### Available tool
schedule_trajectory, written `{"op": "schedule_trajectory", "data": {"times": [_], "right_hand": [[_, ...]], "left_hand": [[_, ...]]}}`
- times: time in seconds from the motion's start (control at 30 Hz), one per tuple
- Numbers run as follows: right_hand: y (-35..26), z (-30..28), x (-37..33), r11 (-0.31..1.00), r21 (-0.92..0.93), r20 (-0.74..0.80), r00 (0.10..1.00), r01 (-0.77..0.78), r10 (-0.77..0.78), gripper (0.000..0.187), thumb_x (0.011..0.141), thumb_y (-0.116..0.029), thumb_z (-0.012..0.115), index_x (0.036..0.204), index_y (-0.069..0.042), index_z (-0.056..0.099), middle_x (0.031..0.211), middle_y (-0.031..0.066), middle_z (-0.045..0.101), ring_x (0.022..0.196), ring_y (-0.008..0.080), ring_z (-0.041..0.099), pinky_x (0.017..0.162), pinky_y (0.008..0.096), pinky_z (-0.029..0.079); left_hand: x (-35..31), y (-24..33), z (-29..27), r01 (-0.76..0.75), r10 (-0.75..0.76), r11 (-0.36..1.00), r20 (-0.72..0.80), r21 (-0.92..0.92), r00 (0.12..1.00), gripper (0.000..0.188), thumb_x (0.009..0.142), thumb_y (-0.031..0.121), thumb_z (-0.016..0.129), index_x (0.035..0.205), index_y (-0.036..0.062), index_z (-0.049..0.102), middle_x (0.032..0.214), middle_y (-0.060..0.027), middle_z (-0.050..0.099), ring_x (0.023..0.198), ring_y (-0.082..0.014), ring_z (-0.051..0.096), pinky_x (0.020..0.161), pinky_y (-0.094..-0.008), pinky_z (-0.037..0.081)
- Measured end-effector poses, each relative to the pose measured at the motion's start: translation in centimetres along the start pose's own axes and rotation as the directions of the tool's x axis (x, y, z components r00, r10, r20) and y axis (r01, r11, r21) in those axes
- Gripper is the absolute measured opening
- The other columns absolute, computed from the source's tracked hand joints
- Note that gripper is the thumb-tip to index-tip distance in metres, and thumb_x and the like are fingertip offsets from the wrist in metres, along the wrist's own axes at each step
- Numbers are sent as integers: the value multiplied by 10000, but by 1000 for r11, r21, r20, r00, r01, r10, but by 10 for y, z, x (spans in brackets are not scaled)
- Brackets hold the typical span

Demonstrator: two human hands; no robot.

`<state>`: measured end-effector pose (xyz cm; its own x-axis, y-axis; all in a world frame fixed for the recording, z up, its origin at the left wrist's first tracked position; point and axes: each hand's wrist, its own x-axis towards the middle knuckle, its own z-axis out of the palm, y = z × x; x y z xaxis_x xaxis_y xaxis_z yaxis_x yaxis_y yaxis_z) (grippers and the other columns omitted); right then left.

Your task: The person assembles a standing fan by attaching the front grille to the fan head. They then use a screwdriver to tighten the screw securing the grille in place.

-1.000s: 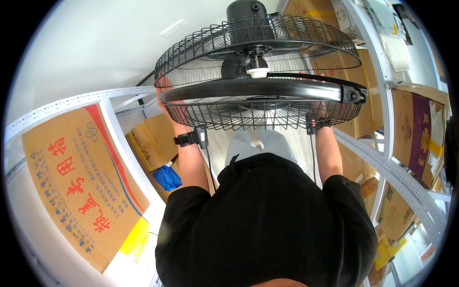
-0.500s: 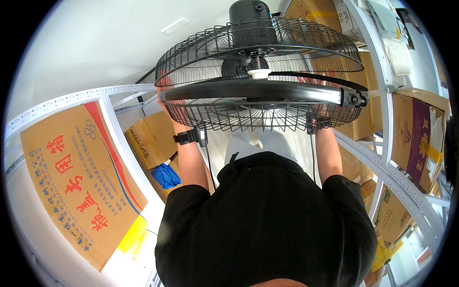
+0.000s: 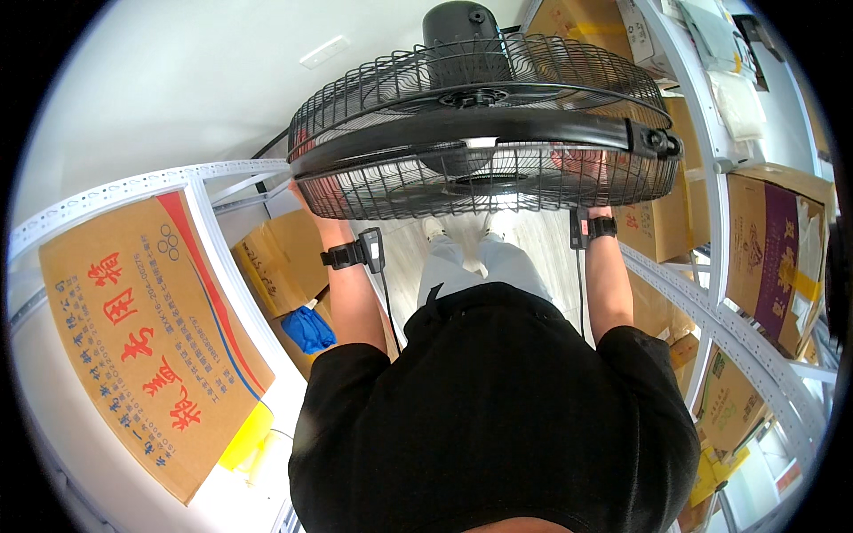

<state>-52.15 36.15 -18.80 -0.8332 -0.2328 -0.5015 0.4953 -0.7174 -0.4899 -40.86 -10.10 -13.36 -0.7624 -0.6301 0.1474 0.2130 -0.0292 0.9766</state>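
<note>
A black standing fan's front grille, edged with a thick black ring, is held level between my hands. My left hand grips its left edge; the wire partly covers the fingers. On the right, my right hand shows through the mesh, closed at that edge. Just beyond is the wire rear grille, fixed to the dark motor housing. The two rims overlap in view, so whether they touch I cannot tell. A white piece at the fan's centre is mostly covered by the ring.
White metal shelving with a large carton stands on my left. Further shelving on the right holds several cartons, including a brown-and-purple one. A pale wall is behind the fan.
Both hands have brought the front grille up and away from me, closer to the rear grille. Its ring now hides most of the white centre piece, and my shoes have come into view below.
</note>
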Motion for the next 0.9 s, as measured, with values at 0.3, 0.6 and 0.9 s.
{"op": "schedule_trajectory", "data": {"times": [0.3, 0.6, 0.9], "right_hand": [[-4, 1, 26, 998, 6, -23, 997, -70, 70, 683, 888, -634, 438, 1272, -72, 499, 1232, 197, 529, 1098, 383, 528, 937, 508, 428], [-3, 19, 25, 997, 44, -128, 989, -69, 74, 652, 877, -633, 464, 1205, -72, 524, 1214, 164, 483, 1115, 366, 499, 937, 490, 413], [0, -7, 22, 995, -85, 24, 999, 49, -47, 650, 864, -632, 494, 1220, -90, 536, 1247, 158, 522, 1140, 407, 493, 995, 536, 396]], "left_hand": [[10, 12, 8, 101, -105, 911, 13, -400, 994, 685, 936, 579, 400, 1355, 38, 429, 1364, -115, 480, 1279, -234, 425, 1088, -385, 322], [17, 14, 8, 36, -48, 932, -24, -361, 999, 740, 920, 555, 458, 1328, -61, 434, 1328, -148, 505, 1228, -238, 475, 1077, -368, 341], [6, 21, 10, -224, 209, 954, 95, 197, 973, 695, 952, 453, 475, 1404, -52, 322, 1338, -178, 487, 1232, -237, 477, 1088, -370, 334]]}}
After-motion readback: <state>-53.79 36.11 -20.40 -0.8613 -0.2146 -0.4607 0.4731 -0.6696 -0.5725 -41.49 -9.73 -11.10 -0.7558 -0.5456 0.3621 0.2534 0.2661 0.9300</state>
